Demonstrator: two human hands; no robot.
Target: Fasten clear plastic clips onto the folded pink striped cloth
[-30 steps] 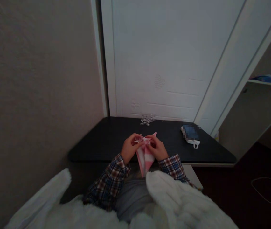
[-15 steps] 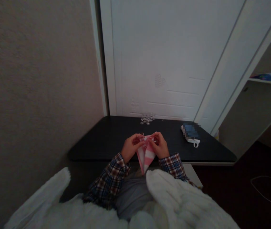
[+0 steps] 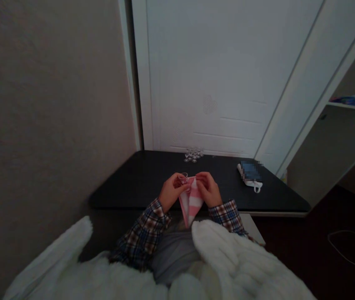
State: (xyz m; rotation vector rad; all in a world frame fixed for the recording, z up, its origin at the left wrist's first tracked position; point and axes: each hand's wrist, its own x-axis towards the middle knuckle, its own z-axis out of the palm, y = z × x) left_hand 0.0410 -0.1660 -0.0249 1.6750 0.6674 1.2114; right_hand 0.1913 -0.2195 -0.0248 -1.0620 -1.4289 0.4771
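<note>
My left hand is closed on a small clear glass, whose round rim shows above the fingers. A pink and white striped cloth hangs in folds between my hands, its lower end coming to a point. My right hand pinches the upper right part of this cloth beside the glass. Fingers and cloth hide most of the glass, including its base. Both hands are above the near edge of the black tabletop.
Several small clear stemmed glasses stand together at the table's back. To the right lies a white object with a blurred dark blue top and a white loop. A white panelled door rises behind, and a wall borders the left.
My right fingers have shifted slightly on the cloth, drawing back from the glass, and more of the stripes show. My left hand keeps its hold on the glass.
</note>
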